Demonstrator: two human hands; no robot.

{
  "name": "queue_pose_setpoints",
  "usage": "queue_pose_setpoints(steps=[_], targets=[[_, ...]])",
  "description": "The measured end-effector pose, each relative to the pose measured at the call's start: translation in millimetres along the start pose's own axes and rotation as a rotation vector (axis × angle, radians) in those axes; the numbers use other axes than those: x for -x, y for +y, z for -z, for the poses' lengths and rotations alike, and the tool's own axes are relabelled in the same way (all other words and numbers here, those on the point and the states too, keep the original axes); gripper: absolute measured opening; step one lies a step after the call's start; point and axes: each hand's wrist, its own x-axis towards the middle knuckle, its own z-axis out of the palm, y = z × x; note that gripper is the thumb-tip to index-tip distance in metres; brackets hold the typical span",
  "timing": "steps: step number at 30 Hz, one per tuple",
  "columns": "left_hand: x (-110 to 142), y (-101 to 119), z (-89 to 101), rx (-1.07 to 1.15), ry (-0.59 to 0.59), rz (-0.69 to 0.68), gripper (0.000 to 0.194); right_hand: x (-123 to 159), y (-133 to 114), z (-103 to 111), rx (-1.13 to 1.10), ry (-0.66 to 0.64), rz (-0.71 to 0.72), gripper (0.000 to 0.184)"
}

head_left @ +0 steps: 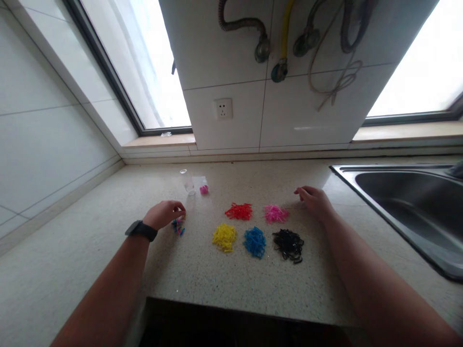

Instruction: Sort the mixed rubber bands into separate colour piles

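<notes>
My left hand [165, 215], a dark watch on its wrist, is at a small mixed-colour pile of rubber bands [178, 226]. Its fingers are curled in a pinch; what they hold, if anything, is too small to make out. To the right lie sorted piles of small rubber bands: red [239, 211], pink [276, 213], yellow [224, 237], blue [255, 242] and black [289, 244]. My right hand [314, 200] rests on the counter right of the pink pile, apart from it. Its fingers are curled together, and their inner side is hidden.
A clear plastic cup [188, 183] and a small bright pink object [204, 189] are behind the piles. A steel sink [408, 207] is set in the speckled counter [217, 284] at right. The tiled wall carries a socket [223, 109] and hoses [242, 23].
</notes>
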Motion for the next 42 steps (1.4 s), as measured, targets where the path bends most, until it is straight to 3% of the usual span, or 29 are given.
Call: queue_pose_setpoints(steps=[10,16,22,29,37,42], targets=[[0,14,0.7,0.029,0.009,-0.038,0.029,2,-4,1,-0.013,0.007,-0.001,0.043],[7,59,2.5,0.148,-0.002,-0.164,0.033,2,-7,2,-0.018,0.008,-0.019,0.041],[16,103,-11.5,0.236,-0.109,-0.276,0.030,3,-3,0,-0.048,0.011,-0.012,0.042],[19,114,-21.6,0.263,-0.125,-0.290,0.027,2,-1,0,-0.046,0.009,-0.037,0.041],[20,118,-15.7,0.322,-0.107,-0.304,0.027,2,-3,1,-0.046,0.007,-0.035,0.040],[40,149,-11.8,0.443,-0.153,-0.385,0.032,1,-2,-1,-0.064,0.011,-0.041,0.041]])
